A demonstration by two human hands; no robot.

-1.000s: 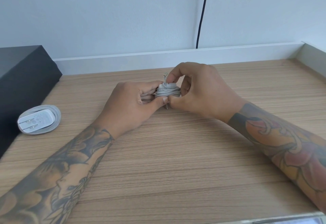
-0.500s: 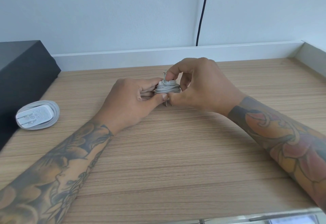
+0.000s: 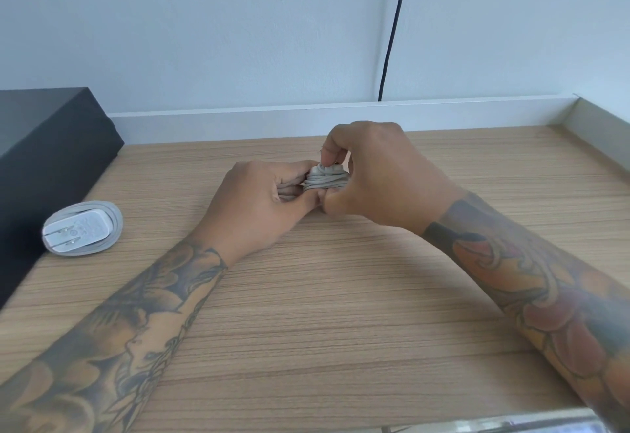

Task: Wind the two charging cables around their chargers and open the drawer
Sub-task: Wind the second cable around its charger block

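Observation:
A white charger with its grey cable coiled around it (image 3: 326,178) sits between both hands above the middle of the wooden desk (image 3: 341,313). My left hand (image 3: 259,207) grips it from the left, fingers curled under the coils. My right hand (image 3: 378,176) pinches the top of the coil with thumb and forefinger; the cable's end is hidden under those fingers. A second white charger (image 3: 81,229), prongs showing and cable wound flat around it, lies on the desk at the left. No drawer is visible.
A black box (image 3: 44,159) stands at the left edge, right beside the wound charger. A white raised rim (image 3: 306,118) borders the desk at the back and right. A black cord (image 3: 392,26) hangs down the wall.
My right forefinger has come down onto the top of the coil, covering the cable end that stuck up before. The view has tilted slightly; the left charger has not moved.

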